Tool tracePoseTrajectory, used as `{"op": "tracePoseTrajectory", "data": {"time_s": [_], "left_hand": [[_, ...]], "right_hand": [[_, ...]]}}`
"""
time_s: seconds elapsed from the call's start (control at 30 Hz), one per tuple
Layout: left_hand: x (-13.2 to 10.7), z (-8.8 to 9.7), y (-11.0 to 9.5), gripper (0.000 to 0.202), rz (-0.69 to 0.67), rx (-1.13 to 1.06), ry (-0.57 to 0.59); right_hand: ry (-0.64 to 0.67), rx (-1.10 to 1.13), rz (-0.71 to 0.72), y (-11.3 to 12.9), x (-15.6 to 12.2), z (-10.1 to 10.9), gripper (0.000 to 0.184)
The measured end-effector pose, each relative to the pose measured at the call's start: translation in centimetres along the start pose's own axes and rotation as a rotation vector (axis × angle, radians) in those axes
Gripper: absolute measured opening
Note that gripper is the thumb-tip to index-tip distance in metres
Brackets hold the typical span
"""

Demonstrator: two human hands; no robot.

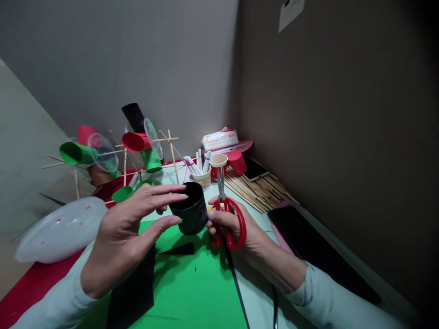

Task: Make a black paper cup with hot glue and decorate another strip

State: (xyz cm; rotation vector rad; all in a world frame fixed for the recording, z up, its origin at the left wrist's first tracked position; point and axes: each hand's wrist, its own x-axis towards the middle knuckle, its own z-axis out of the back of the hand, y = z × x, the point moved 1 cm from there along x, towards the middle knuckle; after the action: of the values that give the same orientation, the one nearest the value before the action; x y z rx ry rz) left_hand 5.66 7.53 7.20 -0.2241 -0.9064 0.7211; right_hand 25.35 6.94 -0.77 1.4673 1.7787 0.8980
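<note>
A black paper cup-like tube (194, 214), its open mouth tilted toward me, is in the middle of the view above a green sheet (195, 292). My left hand (137, 228) is at its left side with fingers stretched and thumb apart, tips overlapping the rim and wall; whether they press on it I cannot tell. In my right hand (236, 224) are red-handled scissors (233, 224), blades pointing up and slightly apart. Its fingertips also meet the tube's right side. A black paper scrap (180, 249) lies on the green sheet, and darker black paper (133, 292) sits beneath my left wrist.
Stick frames carrying red and green paper tubes (137, 142) and clear discs stand at left, behind a white balloon (61, 228). Further back are a cup of markers (201, 179), a red paper cup (218, 165), wooden sticks (254, 192), and a phone (254, 169). Walls close in behind and right.
</note>
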Motion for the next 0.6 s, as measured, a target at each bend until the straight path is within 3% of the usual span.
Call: {"op": "tracePoseTrajectory", "data": {"time_s": [0.1, 0.17, 0.23, 0.33, 0.4, 0.6], "left_hand": [[0.0, -0.7, 0.9, 0.052, 0.054, -0.149, 0.015], [-0.2, -1.6, 1.5, 0.083, 0.186, -0.331, 0.026], [-0.5, -2.7, 2.0, 0.095, 0.347, -0.499, 0.053], [-0.9, -3.8, 2.5, 0.067, 0.552, -0.602, 0.12], [-1.1, -4.0, 2.9, 0.05, 0.624, -0.567, 0.098], [-1.0, -3.2, 3.6, 0.056, 0.703, -0.611, -0.005]], "right_hand": [[0.015, 0.014, -0.015, 0.1, -0.3, -0.1, 0.045], [0.017, 0.016, -0.019, 0.0, -0.4, -0.1, 0.045], [0.015, 0.009, -0.02, 0.0, -0.4, -0.1, 0.045], [0.007, -0.023, -0.024, -0.2, -0.3, -0.2, 0.046], [-0.005, -0.062, -0.026, -0.1, -0.3, -0.2, 0.046], [-0.009, -0.309, 0.062, 0.8, -0.7, -0.9, 0.037]]}}
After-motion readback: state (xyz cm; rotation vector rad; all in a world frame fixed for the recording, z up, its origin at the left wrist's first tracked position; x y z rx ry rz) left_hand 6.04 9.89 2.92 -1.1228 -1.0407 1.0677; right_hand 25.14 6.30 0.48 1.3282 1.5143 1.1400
